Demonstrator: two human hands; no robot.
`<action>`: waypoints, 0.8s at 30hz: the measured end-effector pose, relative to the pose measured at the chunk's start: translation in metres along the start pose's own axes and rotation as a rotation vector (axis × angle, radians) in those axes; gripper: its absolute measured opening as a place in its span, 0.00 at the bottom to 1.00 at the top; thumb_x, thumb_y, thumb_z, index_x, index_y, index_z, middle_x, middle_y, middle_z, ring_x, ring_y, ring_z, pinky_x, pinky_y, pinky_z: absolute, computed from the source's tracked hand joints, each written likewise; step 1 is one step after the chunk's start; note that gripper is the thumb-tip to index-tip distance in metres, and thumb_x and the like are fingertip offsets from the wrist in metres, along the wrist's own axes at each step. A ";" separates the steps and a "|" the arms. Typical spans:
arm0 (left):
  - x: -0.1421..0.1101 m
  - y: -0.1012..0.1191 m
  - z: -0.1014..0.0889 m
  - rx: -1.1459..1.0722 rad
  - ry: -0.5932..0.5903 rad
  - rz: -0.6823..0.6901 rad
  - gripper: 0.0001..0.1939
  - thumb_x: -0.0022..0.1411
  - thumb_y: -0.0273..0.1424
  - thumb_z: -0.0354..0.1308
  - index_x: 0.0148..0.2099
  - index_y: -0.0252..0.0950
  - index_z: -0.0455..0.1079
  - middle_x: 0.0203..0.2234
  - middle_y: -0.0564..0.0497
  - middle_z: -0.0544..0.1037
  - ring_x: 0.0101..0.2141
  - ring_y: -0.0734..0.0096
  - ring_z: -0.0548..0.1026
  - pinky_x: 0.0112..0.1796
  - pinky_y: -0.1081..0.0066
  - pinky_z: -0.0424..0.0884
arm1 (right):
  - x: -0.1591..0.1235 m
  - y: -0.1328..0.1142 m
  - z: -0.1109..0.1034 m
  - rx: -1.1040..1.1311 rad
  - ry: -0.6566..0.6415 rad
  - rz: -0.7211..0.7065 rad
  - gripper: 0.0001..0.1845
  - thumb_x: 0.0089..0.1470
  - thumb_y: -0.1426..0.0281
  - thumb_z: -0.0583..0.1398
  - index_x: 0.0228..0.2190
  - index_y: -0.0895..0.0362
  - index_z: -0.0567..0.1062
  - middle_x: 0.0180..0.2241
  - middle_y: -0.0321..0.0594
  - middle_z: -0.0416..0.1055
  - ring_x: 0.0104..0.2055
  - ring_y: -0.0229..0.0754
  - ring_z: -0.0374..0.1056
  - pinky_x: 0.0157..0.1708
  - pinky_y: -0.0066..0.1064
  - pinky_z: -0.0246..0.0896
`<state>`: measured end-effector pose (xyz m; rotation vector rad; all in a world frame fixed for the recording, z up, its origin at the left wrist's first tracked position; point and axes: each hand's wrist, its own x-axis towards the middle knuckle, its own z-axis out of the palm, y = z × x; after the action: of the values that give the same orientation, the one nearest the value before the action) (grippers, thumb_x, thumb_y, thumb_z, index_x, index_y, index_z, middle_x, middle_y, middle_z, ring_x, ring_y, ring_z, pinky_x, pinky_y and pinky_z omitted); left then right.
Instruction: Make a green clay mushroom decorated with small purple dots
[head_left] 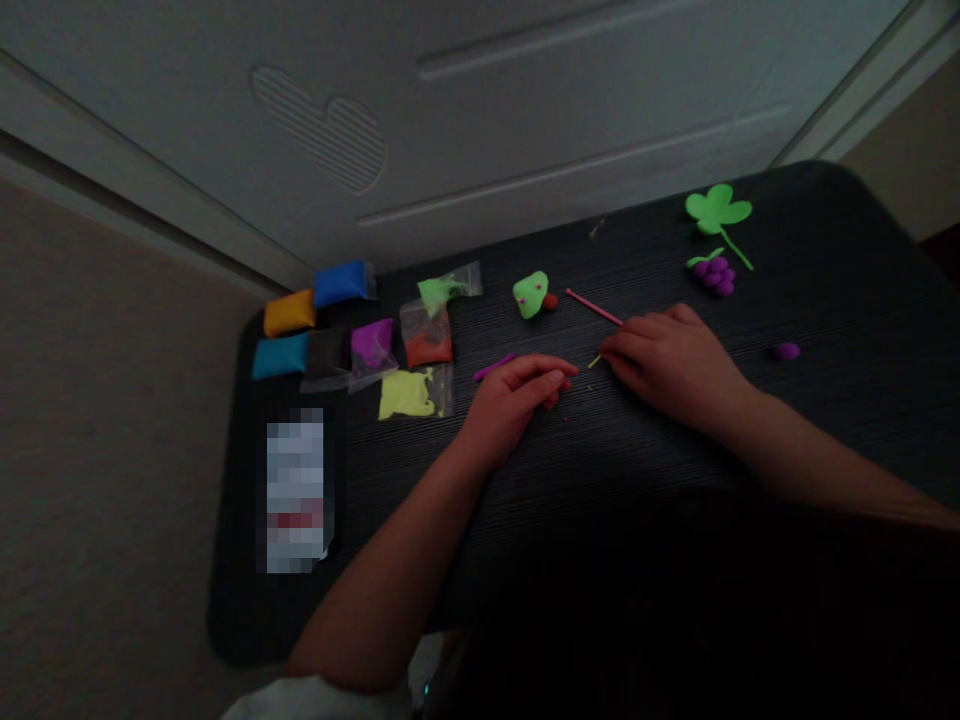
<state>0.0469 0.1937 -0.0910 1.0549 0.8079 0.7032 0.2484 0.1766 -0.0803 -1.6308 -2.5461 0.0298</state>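
My right hand [667, 365] rests low over the dark table with its fingers pressed together and bent down. From under its fingertips sticks out a thin yellow-green clay strip [595, 361]. Beside its knuckles lies a pink stick tool [592, 305], whose near end is hidden by the hand. My left hand [517, 400] lies on its side on the table, fingers stretched toward the right and thumb along them, with nothing visible held. Partly behind it is a purple stick [491, 368]. Tiny crumbs of clay dot the tabletop between the hands.
Beyond the hands sits a green clay cap shape on a red-brown stem [531, 295]. To the right are a green clay clover [718, 208], a purple grape bunch [716, 277] and a purple ball [787, 351]. Several clay packets [371, 342] and a blurred-out item [295, 490] lie left.
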 end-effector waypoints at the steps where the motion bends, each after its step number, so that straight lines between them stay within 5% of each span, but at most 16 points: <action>1: 0.000 0.000 0.000 -0.003 0.004 -0.002 0.07 0.52 0.30 0.56 0.34 0.37 0.72 0.26 0.53 0.71 0.25 0.80 0.64 0.28 0.75 0.59 | 0.000 0.000 0.000 0.001 0.003 -0.001 0.11 0.54 0.68 0.49 0.34 0.55 0.71 0.32 0.40 0.69 0.37 0.43 0.62 0.36 0.35 0.45; 17: 0.000 0.000 0.001 -0.038 0.019 -0.021 0.07 0.51 0.30 0.56 0.34 0.36 0.73 0.26 0.53 0.71 0.24 0.80 0.64 0.28 0.75 0.59 | 0.002 -0.004 0.003 0.081 0.054 0.031 0.11 0.54 0.68 0.50 0.33 0.57 0.70 0.33 0.43 0.68 0.37 0.44 0.61 0.36 0.35 0.48; 24: 0.001 -0.003 0.001 0.008 0.053 0.000 0.08 0.53 0.32 0.56 0.36 0.38 0.72 0.27 0.53 0.71 0.25 0.80 0.64 0.29 0.75 0.59 | 0.000 -0.010 -0.004 0.412 0.149 0.070 0.07 0.51 0.69 0.54 0.32 0.57 0.69 0.31 0.38 0.70 0.34 0.38 0.64 0.36 0.30 0.55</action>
<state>0.0487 0.1930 -0.0932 1.0472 0.8569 0.7310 0.2396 0.1717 -0.0755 -1.4945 -2.1879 0.3949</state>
